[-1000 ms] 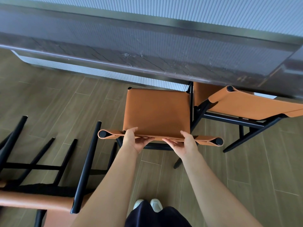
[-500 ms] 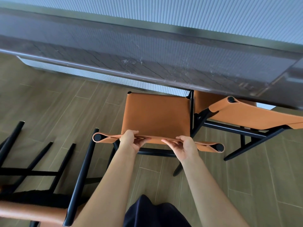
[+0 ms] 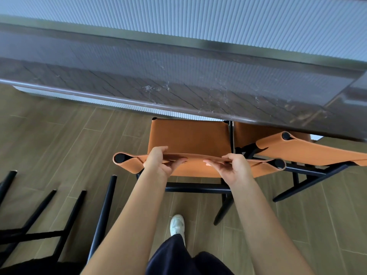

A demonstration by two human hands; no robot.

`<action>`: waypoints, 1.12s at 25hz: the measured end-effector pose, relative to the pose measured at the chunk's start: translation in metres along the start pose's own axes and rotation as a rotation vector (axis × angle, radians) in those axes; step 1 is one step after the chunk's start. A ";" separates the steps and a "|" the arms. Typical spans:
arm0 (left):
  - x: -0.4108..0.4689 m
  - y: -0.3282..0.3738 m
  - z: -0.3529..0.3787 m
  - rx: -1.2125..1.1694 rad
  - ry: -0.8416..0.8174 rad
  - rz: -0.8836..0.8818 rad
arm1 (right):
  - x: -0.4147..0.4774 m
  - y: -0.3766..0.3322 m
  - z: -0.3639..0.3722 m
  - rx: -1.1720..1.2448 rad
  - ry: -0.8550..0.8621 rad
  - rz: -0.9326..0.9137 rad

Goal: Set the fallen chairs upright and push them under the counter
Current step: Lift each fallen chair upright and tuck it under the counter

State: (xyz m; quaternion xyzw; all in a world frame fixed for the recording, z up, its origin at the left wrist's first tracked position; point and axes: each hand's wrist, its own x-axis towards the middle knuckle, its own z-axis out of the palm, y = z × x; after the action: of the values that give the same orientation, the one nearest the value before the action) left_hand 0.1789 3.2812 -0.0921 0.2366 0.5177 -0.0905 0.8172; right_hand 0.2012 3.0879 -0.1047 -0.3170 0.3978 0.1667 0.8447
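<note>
Right at the counter (image 3: 178, 80), a chair (image 3: 190, 138) is stood upright on its legs, and the far edge of its seat pretty much lines up with the counter's dark stone lip. It's a simple thing: a flat tan leather seat on a thin black frame, with a black crossbar (image 3: 196, 188) low at the back.

The backrest (image 3: 198, 167) is a tan leather sling looped round two black posts, and the round post tops can be seen poking out at either end. It's being held along its top edge by both hands. The left hand (image 3: 158, 161) is clamped on left of the middle, fingers curled over the far side and thumb laid along the near side. The right hand (image 3: 234, 167) is doing the same thing right of the middle, thumb pointed back toward the other one. The leather is bowed a bit between the two grips.

Just beside it on the right, a second chair (image 3: 309, 150) of the same make is parked upright, its seat mostly hidden under the counter and its backrest set at an angle to the first one.

Off to the left, a fallen chair (image 3: 103, 211) is lying on the wood-look floor (image 3: 59, 135), only its black legs and rungs properly visible. How its seat is lying can't be told.

Down at the bottom, a white shoe (image 3: 177, 224) and dark trousers (image 3: 174, 257) can be made out.
</note>
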 end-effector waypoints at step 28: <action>0.052 0.028 0.024 0.110 -0.141 0.156 | 0.036 -0.018 0.033 -0.141 0.035 -0.146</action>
State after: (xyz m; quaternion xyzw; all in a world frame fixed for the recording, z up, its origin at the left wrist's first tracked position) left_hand 0.2324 3.2992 -0.1212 0.3139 0.4331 -0.0713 0.8419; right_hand 0.2520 3.0979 -0.1095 -0.4068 0.3758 0.1269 0.8229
